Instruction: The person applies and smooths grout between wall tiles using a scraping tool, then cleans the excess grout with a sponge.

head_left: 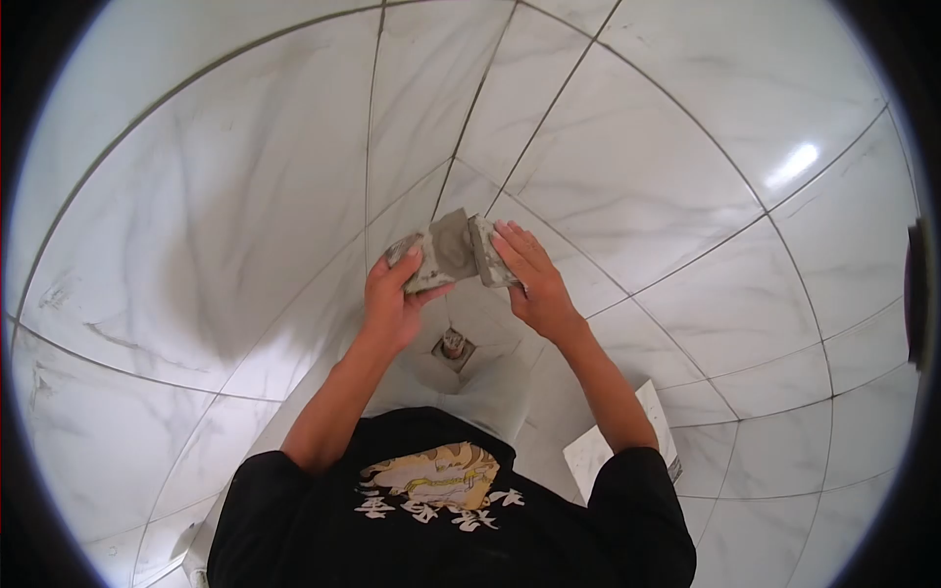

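Observation:
My left hand is closed round a small flat piece with grey mortar spread over its face, thumb on the near edge and fingers beneath. In my right hand is a second small piece, pale and smeared with mortar, its fingers laid along the outer side. The two pieces meet edge to edge, or nearly so, in front of my chest. What lies under the mortar is hard to make out; both look like cut tile pieces.
White marble-patterned tiled walls surround me and meet in a corner ahead. Below, a pipe stub stands in a square opening in the floor. A white board or tile leans by my right elbow. Something dark sits at the far right edge.

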A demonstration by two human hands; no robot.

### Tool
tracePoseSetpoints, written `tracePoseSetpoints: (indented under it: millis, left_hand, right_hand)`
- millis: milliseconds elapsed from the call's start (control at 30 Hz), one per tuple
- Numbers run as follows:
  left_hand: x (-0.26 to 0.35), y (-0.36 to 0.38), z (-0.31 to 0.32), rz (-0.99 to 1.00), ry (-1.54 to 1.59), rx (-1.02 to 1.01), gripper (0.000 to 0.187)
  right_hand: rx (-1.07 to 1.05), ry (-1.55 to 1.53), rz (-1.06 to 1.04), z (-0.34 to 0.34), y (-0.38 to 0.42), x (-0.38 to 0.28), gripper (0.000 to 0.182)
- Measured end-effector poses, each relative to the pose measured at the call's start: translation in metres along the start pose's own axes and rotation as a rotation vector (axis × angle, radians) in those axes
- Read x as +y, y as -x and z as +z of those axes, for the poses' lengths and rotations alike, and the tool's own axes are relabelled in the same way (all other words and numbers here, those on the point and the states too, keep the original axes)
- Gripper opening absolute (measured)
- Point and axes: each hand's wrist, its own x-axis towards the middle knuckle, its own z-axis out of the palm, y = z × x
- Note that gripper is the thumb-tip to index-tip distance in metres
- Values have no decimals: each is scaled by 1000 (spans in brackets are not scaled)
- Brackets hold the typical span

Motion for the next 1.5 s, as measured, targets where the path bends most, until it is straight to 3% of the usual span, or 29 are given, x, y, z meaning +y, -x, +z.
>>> tracePoseSetpoints:
  millis: [100,167,233,300,333,400,533,600,667,700,767,900,967,1100,1167,1300,1367,1400,1467,1500]
  left_hand:
    - [1,10,0,-4,-31,-16,33]
    - [7,19,7,16,25,-67,31]
    - [9,20,3,7,77,-30,31]
    - [13,15,-7,-1,139,8,30]
    - [14,14,-13,-33,137,34,30]
    - [14,15,-18,-78,137,67,30]
    - [17,14,-18,-80,71,89,30]
    - [19,10,-18,-97,44,65,30]
    - [26,12,-17,-82,-46,12,31]
    - [28,13,-16,-106,-46,29,31]
    - [32,14,-10,22,-133,-17,34]
    - [31,16,-6,88,-227,7,37]
    - [27,16,-11,118,-295,-16,37]
    - [20,9,-16,149,-272,-33,36]
    - [14,-1,-21,288,-331,-75,36]
    - [23,-15,-14,191,-202,40,38]
    - [24,-29,-24,105,-31,154,39]
    - [23,-33,-29,101,-30,132,39]
    - [17,-36,-44,29,42,144,38]
    - [13,-37,-52,33,39,117,38]
  right_hand:
    - [32,238,36,7,8,17,70]
    - [-129,-222,755,21,31,32,57]
    - [279,-988,923,52,73,67,48]
    - [386,-1508,1067,39,84,43,46]
    - [376,-1499,1059,27,79,32,46]
    - [288,-1951,1006,11,73,3,51]
    - [253,-1949,995,-14,58,-15,55]
    - [248,-1501,806,-30,43,-24,61]
    - [138,-800,698,-45,30,-35,64]
    - [131,-807,726,-51,22,-37,64]
    - [-28,-192,448,-62,7,-41,63]
    - [-140,-57,572,-64,-22,-77,60]
    - [-105,96,483,-58,-30,-76,57]
    - [-160,99,430,-47,-40,-69,57]
    - [-193,241,290,-39,-40,-65,55]
    - [-331,47,480,-41,-44,-25,56]
    - [-237,-945,974,-33,-44,15,54]
    - [-216,-934,974,-31,-46,19,54]
    - [-74,-1469,966,-27,-58,24,60]
    - [-54,-1458,948,-26,-67,25,60]
